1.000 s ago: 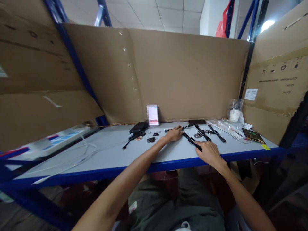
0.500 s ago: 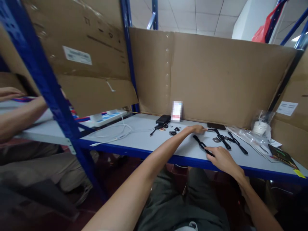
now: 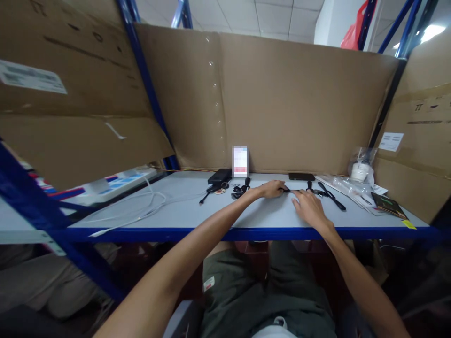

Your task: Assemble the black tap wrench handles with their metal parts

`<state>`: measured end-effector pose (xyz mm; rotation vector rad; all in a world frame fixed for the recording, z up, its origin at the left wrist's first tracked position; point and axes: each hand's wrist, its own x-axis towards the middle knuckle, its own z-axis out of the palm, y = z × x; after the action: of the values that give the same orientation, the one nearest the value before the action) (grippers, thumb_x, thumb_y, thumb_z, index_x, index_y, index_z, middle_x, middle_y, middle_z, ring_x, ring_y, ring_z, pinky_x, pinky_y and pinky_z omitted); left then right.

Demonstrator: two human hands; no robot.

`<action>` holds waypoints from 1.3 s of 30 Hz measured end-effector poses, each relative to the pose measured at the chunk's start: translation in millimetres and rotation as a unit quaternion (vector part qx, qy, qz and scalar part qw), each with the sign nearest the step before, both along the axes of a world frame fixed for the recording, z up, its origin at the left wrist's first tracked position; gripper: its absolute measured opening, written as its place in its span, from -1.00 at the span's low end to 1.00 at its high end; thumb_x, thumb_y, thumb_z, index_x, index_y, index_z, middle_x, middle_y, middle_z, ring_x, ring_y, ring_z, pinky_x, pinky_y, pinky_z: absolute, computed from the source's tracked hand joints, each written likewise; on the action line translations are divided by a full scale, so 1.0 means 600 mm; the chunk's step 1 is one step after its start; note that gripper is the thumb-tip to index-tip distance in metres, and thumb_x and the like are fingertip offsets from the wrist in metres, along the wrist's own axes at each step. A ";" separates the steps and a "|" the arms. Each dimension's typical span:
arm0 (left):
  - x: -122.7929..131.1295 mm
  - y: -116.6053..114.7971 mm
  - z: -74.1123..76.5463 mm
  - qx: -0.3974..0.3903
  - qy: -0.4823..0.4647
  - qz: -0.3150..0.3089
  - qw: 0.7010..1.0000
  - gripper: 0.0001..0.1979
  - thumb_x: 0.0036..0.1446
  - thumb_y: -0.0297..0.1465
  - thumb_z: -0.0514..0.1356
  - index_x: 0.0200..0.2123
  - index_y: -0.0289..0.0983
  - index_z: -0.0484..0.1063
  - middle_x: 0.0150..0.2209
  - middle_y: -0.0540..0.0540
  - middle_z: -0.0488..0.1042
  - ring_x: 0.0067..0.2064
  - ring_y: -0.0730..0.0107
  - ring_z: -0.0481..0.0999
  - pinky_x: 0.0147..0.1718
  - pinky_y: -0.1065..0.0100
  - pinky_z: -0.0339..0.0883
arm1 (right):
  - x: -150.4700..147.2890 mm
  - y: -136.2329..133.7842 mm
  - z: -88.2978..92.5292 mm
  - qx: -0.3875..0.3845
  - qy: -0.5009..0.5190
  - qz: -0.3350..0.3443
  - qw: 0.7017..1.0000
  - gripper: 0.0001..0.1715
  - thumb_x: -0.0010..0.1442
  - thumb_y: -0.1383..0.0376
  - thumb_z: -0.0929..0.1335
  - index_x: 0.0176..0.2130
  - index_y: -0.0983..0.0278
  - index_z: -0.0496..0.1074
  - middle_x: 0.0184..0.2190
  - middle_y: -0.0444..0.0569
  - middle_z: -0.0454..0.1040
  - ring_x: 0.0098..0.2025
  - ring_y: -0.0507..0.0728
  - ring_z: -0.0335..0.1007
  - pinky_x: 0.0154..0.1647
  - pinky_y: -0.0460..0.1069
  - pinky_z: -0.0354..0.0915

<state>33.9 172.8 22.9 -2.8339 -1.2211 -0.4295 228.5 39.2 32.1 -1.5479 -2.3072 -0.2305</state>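
My left hand [image 3: 273,188] is closed on a thin black piece [image 3: 287,190] just above the grey tabletop. My right hand [image 3: 310,206] comes up to its right end, with a fingertip at the piece and the thumb apart from the other fingers. Beyond the right hand the end of a black two-handled tool [image 3: 309,185] shows, mostly hidden by the hand. Another such tool, resembling a spokeshave [image 3: 331,197], lies to the right. Left of my left hand, a black tool [image 3: 243,188] lies among small dark parts.
A black box [image 3: 220,176] and a lit phone [image 3: 240,161] stand at the back. White cable [image 3: 141,216] spreads across the left. A dark phone-like slab [image 3: 301,176] lies at the rear; plastic bags [image 3: 343,185] and a dark packet [image 3: 388,205] are on the right. Cardboard [image 3: 299,103] walls the back.
My view has swung to the right. My hands have come together at the thin black piece. The black tool under my right hand is gone from there; one now lies left of my left hand.
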 end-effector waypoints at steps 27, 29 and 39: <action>-0.020 -0.110 0.014 0.120 0.105 0.069 0.985 -0.64 0.44 -0.12 0.04 -0.02 -0.25 0.45 -0.05 -0.22 0.56 -0.09 0.14 0.60 -0.21 0.30 0.35 | -0.019 -0.044 -0.085 0.025 -0.022 0.089 0.995 -0.27 0.49 0.04 0.17 0.37 0.51 0.23 0.35 0.37 0.27 0.41 0.37 0.19 0.42 0.28 0.12; -0.023 -0.111 0.015 0.125 0.111 0.066 0.984 -0.67 0.45 -0.15 0.03 -0.02 -0.25 0.46 -0.06 -0.23 0.55 -0.10 0.15 0.61 -0.22 0.30 0.34 | -0.017 -0.044 -0.084 0.036 -0.024 0.085 0.995 -0.29 0.49 0.04 0.18 0.36 0.49 0.26 0.34 0.35 0.29 0.40 0.36 0.21 0.42 0.25 0.14; -0.021 -0.112 0.011 0.134 0.139 0.057 0.980 -0.68 0.47 -0.18 0.03 -0.05 -0.22 0.50 -0.15 -0.21 0.62 -0.18 0.15 0.65 -0.27 0.32 0.31 | -0.009 -0.052 -0.091 0.084 -0.026 0.072 0.994 -0.38 0.50 0.06 0.15 0.29 0.39 0.36 0.28 0.27 0.40 0.31 0.33 0.35 0.34 0.21 0.25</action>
<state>21.1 105.3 29.7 -2.4810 -1.1636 -0.1699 222.9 8.0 -22.6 -1.3043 -2.3596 -0.4206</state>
